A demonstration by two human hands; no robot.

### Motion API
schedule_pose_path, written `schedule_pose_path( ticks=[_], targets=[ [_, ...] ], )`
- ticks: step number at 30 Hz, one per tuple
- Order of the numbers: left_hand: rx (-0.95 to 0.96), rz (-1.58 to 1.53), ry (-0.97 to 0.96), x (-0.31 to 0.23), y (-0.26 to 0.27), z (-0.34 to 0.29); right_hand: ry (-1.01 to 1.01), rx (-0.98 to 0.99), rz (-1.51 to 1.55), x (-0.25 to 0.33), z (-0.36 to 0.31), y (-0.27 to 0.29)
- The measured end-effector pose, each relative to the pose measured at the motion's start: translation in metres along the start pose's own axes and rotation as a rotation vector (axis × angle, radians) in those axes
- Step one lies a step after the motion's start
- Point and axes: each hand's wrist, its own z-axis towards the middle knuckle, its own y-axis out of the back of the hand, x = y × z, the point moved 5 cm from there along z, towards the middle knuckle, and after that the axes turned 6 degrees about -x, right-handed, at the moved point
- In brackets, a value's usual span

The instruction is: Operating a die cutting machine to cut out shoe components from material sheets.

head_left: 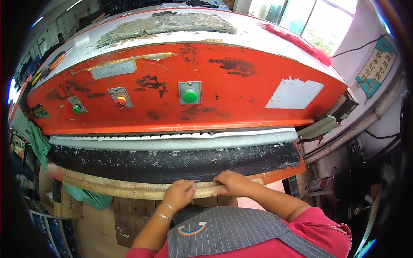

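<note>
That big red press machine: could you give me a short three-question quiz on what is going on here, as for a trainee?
1. True or false: both hands rest on the pale board's front edge.
2. Which button sits nearest the panel's middle? A) the large green one B) the red one C) a blue one
3. What dark thing lies on the board?

Key:
1. True: left hand and right hand rest on the worn pale board.
2. A, large green button; red button sits further left.
3. A black mat.
</note>
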Motion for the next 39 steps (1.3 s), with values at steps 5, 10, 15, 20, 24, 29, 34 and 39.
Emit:
schedule_pose_path(
  ticks=[5, 10, 15, 20, 24, 29, 34, 39],
  targets=[
    [-0.044, 0.088, -0.038, -0.033, -0.034, -0.003, -0.043, -0.233, -0.212, -0.005, -0.039, -0.026],
    [-0.158, 0.059, 0.008, -0.029, -0.054, -0.016, -0.053, -0.236, -0.244, -0.008, -0.047, -0.031],
    [0.049, 0.042, 0.016, -0.01, -0.084, -0.03, 0.107, -0.042, -0.236, -0.027, -0.061, -0.052],
    [-0.094, 0.086, -0.248, -0.034, -0.078, -0.001, 0.195, -0.133, -0.308, -0.041, -0.015, 0.01],
    [-0.29, 0.319, -0.304, -0.044, -0.094, 0.032, 0.469, -0.465, -0.787, -0.06, 0.045, 0.033],
    [-0.167, 0.386, -0.2, -0.01, -0.135, 0.028, 0.497, -0.067, -0.912, -0.081, 0.071, 0.01],
    [-0.104, 0.449, -0.227, -0.002, -0.143, 0.017, 0.425, -0.246, -0.483, -0.054, 0.038, 0.044],
    [-0.05, 0.222, -0.155, -0.041, -0.133, 0.0, 0.262, -0.325, -0.131, -0.003, -0.063, 0.081]
  ],
)
